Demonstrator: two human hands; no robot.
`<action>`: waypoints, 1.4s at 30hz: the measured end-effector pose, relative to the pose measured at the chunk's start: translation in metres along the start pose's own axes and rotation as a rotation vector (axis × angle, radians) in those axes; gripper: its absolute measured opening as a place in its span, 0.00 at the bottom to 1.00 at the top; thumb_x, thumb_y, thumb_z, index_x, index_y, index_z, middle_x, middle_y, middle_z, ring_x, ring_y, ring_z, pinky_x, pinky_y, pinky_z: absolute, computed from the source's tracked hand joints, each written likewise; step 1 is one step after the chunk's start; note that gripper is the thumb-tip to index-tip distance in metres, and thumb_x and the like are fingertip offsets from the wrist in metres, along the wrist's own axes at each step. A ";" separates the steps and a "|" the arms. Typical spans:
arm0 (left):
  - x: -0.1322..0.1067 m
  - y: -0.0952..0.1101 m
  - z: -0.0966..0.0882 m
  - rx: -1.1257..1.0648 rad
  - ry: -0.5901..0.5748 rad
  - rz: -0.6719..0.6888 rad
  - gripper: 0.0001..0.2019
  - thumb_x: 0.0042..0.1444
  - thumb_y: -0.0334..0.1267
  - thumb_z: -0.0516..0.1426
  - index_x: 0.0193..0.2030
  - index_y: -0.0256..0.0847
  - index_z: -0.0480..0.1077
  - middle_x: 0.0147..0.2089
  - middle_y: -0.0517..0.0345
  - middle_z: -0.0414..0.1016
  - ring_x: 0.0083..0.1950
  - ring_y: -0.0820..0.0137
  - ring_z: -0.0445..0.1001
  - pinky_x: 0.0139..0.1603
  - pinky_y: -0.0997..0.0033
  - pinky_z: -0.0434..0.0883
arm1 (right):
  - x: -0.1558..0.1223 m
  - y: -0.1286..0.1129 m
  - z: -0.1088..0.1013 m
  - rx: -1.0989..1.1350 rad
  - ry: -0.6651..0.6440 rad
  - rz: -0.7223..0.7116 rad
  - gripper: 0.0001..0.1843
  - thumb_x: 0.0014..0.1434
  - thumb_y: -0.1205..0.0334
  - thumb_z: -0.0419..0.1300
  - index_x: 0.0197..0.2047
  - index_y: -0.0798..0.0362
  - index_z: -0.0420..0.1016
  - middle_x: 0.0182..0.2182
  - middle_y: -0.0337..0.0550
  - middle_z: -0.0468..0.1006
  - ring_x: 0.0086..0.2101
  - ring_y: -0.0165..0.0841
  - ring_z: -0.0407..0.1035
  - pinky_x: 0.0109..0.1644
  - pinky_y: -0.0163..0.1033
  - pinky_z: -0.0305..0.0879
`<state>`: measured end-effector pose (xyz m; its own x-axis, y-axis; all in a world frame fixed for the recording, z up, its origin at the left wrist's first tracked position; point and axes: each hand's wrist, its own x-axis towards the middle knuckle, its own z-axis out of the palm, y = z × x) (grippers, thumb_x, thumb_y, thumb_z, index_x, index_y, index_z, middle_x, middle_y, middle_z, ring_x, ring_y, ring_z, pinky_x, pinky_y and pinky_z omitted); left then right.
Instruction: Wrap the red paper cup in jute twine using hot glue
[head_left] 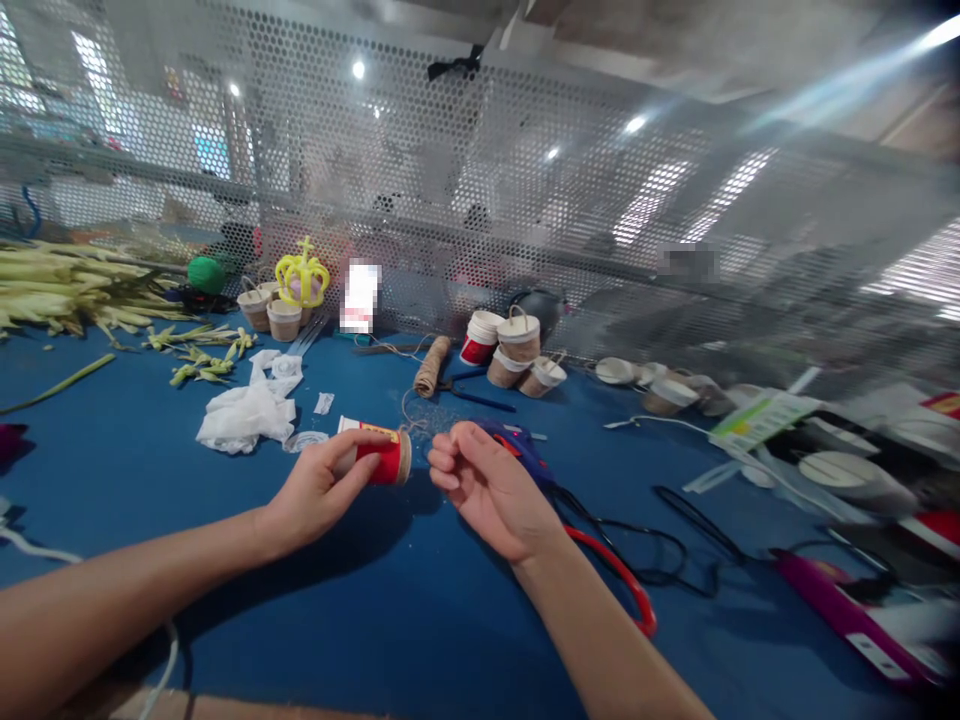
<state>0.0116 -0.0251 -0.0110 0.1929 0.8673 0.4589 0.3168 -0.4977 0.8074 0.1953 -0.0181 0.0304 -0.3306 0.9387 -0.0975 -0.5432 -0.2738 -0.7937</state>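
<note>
My left hand (322,480) is closed round a small red and white paper cup (386,462) lying on its side above the blue table. Brown twine is wound around the cup's right end. A thin strand runs from there towards a roll of twine (432,368) behind it. Just right of the cup, my right hand (495,490) has its fingers curled in towards the thumb; whatever they may pinch is hidden. Beneath and behind the right hand sits a blue tool with a black cord, probably a glue gun (525,450), partly covered.
Twine-wrapped cups (519,340) stand at the back near pliers (480,398). White crumpled plastic (247,410), a yellow crown (302,275) and pale plant stalks (67,285) are at left. A red handle (622,580), black cords and a purple tool (847,615) lie at right. Perforated metal mesh (420,180) rises behind.
</note>
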 end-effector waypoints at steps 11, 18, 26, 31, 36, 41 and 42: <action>0.000 -0.007 0.000 0.056 -0.015 0.047 0.11 0.56 0.35 0.50 0.43 0.36 0.69 0.39 0.52 0.78 0.35 0.71 0.75 0.38 0.73 0.71 | -0.001 -0.001 0.002 -0.031 -0.037 0.016 0.14 0.44 0.64 0.68 0.21 0.55 0.65 0.20 0.34 0.63 0.22 0.21 0.57 0.22 0.26 0.50; 0.000 -0.006 -0.002 0.078 -0.020 0.036 0.11 0.56 0.35 0.50 0.44 0.37 0.70 0.39 0.53 0.78 0.36 0.71 0.75 0.39 0.73 0.70 | -0.001 0.000 -0.001 -0.032 -0.045 0.015 0.14 0.43 0.64 0.68 0.22 0.55 0.65 0.19 0.33 0.62 0.21 0.21 0.57 0.22 0.26 0.48; 0.001 -0.006 -0.002 0.072 -0.034 0.039 0.11 0.56 0.35 0.50 0.44 0.36 0.69 0.38 0.52 0.78 0.33 0.72 0.74 0.36 0.74 0.70 | 0.000 0.002 -0.002 -0.114 0.016 0.002 0.14 0.43 0.62 0.69 0.22 0.55 0.65 0.22 0.36 0.68 0.24 0.23 0.61 0.26 0.29 0.54; 0.000 -0.008 -0.002 0.082 -0.040 0.085 0.12 0.57 0.35 0.50 0.44 0.36 0.70 0.38 0.52 0.78 0.35 0.71 0.75 0.40 0.73 0.70 | -0.004 0.002 0.003 -0.078 -0.040 0.010 0.15 0.43 0.63 0.68 0.22 0.55 0.64 0.20 0.35 0.66 0.22 0.22 0.59 0.24 0.28 0.50; -0.001 -0.009 -0.003 0.095 -0.045 0.085 0.11 0.57 0.35 0.50 0.44 0.37 0.69 0.39 0.52 0.78 0.37 0.70 0.75 0.41 0.72 0.70 | -0.005 0.002 0.004 -0.079 -0.048 0.006 0.16 0.43 0.63 0.68 0.22 0.55 0.63 0.19 0.33 0.63 0.22 0.21 0.57 0.23 0.28 0.48; -0.001 -0.009 -0.001 0.089 -0.067 0.046 0.12 0.57 0.36 0.49 0.44 0.37 0.69 0.37 0.54 0.78 0.33 0.72 0.74 0.35 0.74 0.70 | -0.003 0.001 0.002 -0.083 -0.013 -0.023 0.16 0.43 0.62 0.68 0.22 0.55 0.63 0.19 0.33 0.61 0.21 0.21 0.55 0.23 0.28 0.46; -0.001 -0.009 0.000 0.087 -0.067 0.042 0.12 0.57 0.36 0.49 0.44 0.37 0.69 0.36 0.55 0.78 0.33 0.72 0.74 0.35 0.74 0.70 | -0.002 0.001 0.001 -0.079 -0.003 -0.029 0.16 0.43 0.62 0.68 0.22 0.55 0.63 0.18 0.33 0.61 0.21 0.21 0.55 0.23 0.28 0.46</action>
<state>0.0085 -0.0219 -0.0184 0.2684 0.8444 0.4637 0.3864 -0.5353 0.7511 0.1947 -0.0207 0.0308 -0.3174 0.9456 -0.0719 -0.4903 -0.2285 -0.8410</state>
